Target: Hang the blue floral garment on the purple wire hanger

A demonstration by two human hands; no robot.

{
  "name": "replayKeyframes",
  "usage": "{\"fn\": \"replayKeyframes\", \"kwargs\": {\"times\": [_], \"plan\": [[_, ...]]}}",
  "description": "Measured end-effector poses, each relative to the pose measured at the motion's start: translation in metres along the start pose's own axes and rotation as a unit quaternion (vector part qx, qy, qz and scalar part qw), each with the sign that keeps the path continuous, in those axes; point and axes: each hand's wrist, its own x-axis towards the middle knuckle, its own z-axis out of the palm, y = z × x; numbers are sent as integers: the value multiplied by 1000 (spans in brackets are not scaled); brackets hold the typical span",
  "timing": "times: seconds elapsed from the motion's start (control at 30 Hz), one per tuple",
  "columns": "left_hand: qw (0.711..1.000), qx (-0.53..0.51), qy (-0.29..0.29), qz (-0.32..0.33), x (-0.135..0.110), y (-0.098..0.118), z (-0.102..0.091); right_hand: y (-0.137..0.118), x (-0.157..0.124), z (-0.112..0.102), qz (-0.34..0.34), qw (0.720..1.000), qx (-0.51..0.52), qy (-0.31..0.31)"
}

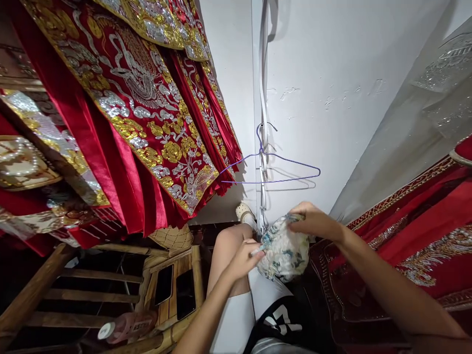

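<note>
A crumpled piece of floral cloth (285, 250), cream with blue-green leaves, is held above my lap between my two hands. My left hand (245, 258) pinches its left edge, thumb on top. At its upper right, my right hand (313, 221) grips the gathered edge with the fingers partly hidden behind the fabric. What kind of garment or cloth it is cannot be made out. Ahead of my hands, a purple wire hanger (271, 182) with nothing on it hangs from a white strap (263, 88) against the wall.
Red embroidered garments (147, 108) hang at the left. A bamboo chair (197, 275) below them bears two phones (185, 294) and a pink-tinted bottle (127, 327). More red beaded fabric (435, 246) lies at the right, beside plastic-covered garments (442, 73). The white wall (332, 64) stands ahead.
</note>
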Motion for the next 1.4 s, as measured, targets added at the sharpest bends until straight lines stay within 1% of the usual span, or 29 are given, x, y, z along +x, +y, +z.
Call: {"fn": "replayKeyframes", "kwargs": {"times": [0.07,0.1,0.17,0.2,0.23,0.27,0.3,0.37,0.43,0.5,0.57,0.63,0.73,0.8,0.87,0.9,0.93,0.97,1.0,1.03,1.13,1.17,1.2,1.23,1.27,1.33,1.4], "plan": [[997,74,21,1,0,-5,-30,1,8,-8,-24,994,5,105],[994,109,26,-5,-1,-6,-45,3,15,-13,-44,986,-6,158],[985,171,13,-28,-1,-6,-72,11,31,-25,-98,959,-55,260],[979,198,0,-44,-2,-6,-83,16,40,-30,-123,942,-83,300],[972,227,-15,-61,-2,-5,-92,23,50,-36,-139,928,-108,328],[962,260,-27,-80,-1,-5,-100,31,59,-40,-143,920,-133,341],[948,298,-35,-103,0,-5,-106,40,67,-43,-136,918,-154,340],[915,370,-36,-155,4,-7,-113,56,80,-46,-117,923,-192,313],[891,409,-31,-195,11,-11,-118,69,86,-46,-110,925,-221,288],[880,419,-20,-224,18,-16,-122,74,86,-47,-118,923,-233,284],[875,418,3,-243,24,-19,-127,73,80,-53,-131,917,-236,294],[876,411,31,-252,31,-17,-133,69,69,-61,-142,911,-239,305],[881,400,72,-241,44,0,-142,63,50,-74,-150,906,-259,299],[892,379,131,-208,54,16,-147,61,37,-81,-147,904,-272,295],[903,336,215,-159,63,31,-152,60,26,-84,-128,898,-290,306],[905,314,251,-137,66,37,-154,59,22,-84,-115,893,-300,314],[905,299,275,-124,67,41,-156,58,18,-84,-101,890,-308,321],[905,297,280,-122,67,43,-156,57,15,-83,-89,887,-313,327],[904,304,271,-128,65,44,-157,56,14,-82,-82,887,-312,331],[904,316,250,-141,62,44,-156,55,13,-80,-81,888,-306,335],[902,352,157,-195,47,38,-152,50,17,-73,-85,898,-279,328],[902,354,137,-208,41,36,-152,48,19,-69,-84,903,-273,320],[903,349,129,-216,35,34,-151,47,21,-66,-81,908,-267,312],[906,339,136,-214,29,32,-152,46,23,-63,-79,913,-261,304],[911,324,155,-201,24,31,-153,46,25,-61,-79,917,-256,297],[919,290,217,-154,18,34,-156,47,29,-57,-88,922,-244,288],[920,251,279,-110,19,41,-159,49,31,-54,-100,926,-232,280]]}}
